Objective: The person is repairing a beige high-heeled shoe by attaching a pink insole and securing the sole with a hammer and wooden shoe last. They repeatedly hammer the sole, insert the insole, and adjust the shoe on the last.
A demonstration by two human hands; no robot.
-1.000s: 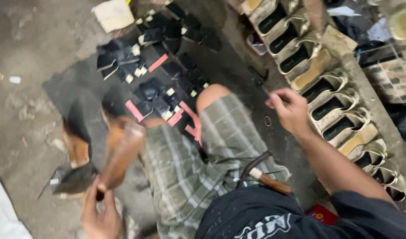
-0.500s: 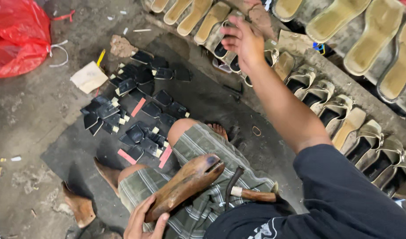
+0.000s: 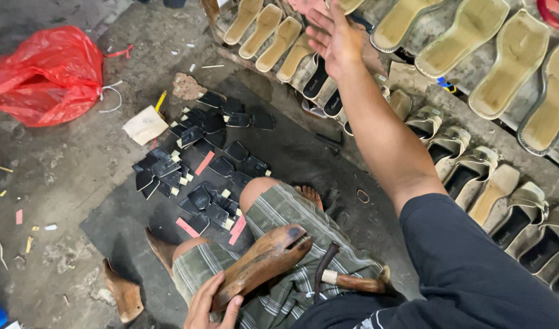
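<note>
Left hand [image 3: 211, 304]: fingers wrapped around a smooth brown wooden shoe last [image 3: 264, 263], which lies tilted across the lap on plaid shorts [image 3: 291, 219]. Right hand [image 3: 335, 38]: spread wide, holding nothing, reaching over a row of tan sandals [image 3: 273, 38]. Curved-head hammer [image 3: 340, 279] with wooden handle rests on the lap just beside the last. Black leather cut pieces [image 3: 200, 158] are scattered on the dark mat [image 3: 109, 222]. Crumpled red plastic bag [image 3: 45, 76] on the concrete.
</note>
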